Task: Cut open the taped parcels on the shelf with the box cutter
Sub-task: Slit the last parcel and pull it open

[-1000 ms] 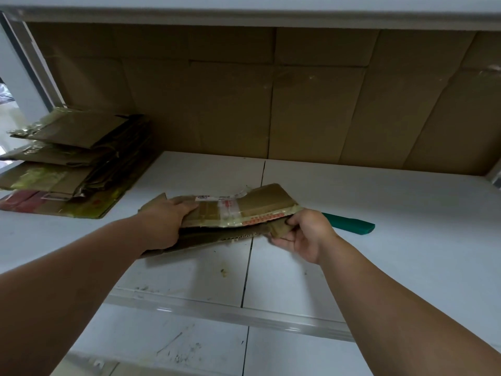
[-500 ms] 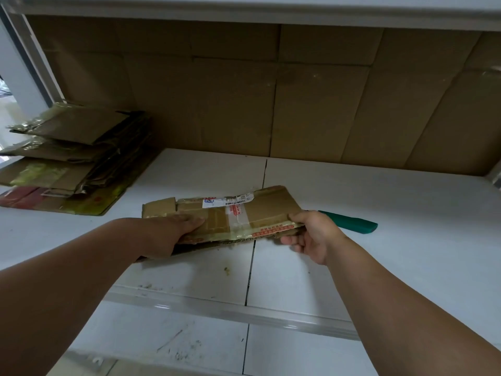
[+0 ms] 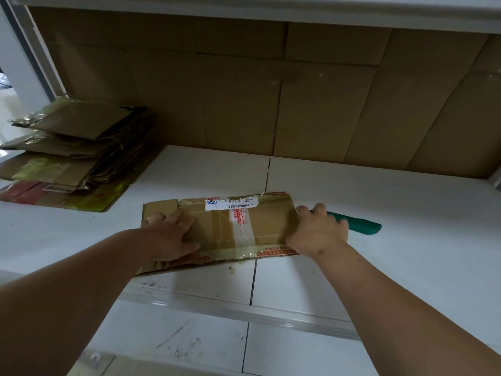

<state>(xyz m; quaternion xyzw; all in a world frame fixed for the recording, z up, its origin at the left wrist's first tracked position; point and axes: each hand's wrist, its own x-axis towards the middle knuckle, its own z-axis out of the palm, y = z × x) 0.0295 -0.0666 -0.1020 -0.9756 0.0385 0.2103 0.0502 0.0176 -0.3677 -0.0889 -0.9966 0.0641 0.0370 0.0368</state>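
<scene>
The flattened taped parcel (image 3: 230, 229) is lying on the white shelf (image 3: 406, 213). The left hand (image 3: 169, 234) is pressing on its left end, fingers spread flat. The right hand (image 3: 320, 232) is gripping the green box cutter (image 3: 360, 225) at the parcel's right edge.

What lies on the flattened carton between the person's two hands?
In the head view, between the left hand and right hand, the carton bears a white label and a crossing tape strip.
</scene>
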